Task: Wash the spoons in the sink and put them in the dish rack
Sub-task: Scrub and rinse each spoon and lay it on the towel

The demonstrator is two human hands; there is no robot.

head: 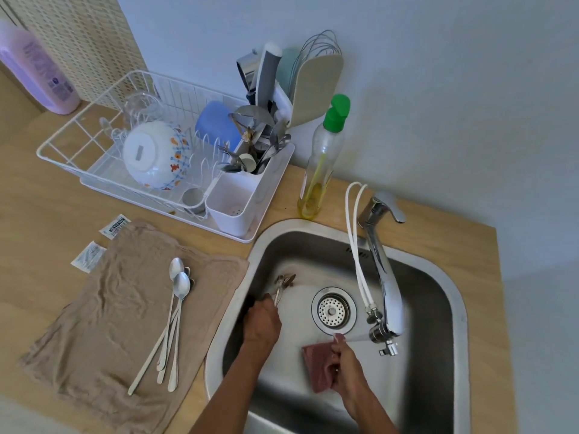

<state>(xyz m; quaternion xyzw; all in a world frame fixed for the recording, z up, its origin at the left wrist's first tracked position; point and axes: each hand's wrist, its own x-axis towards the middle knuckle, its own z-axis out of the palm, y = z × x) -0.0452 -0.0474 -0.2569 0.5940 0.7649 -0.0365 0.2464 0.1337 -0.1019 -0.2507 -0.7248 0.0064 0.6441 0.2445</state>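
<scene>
Now I see the left hand point(262, 321) with fingers closed around a few spoons point(282, 285) low inside the sink point(438, 308). My right hand point(344, 361) pinches a pink sponge point(316, 368) near the faucet point(383, 277). More long spoons point(175, 311) lie on the brown towel point(109, 308), on the worktop point(31, 198) beside the dish rack point(94, 133).

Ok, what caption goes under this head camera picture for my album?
Left hand holds spoons in the sink, right hand holds a pink sponge by the running tap.
</scene>
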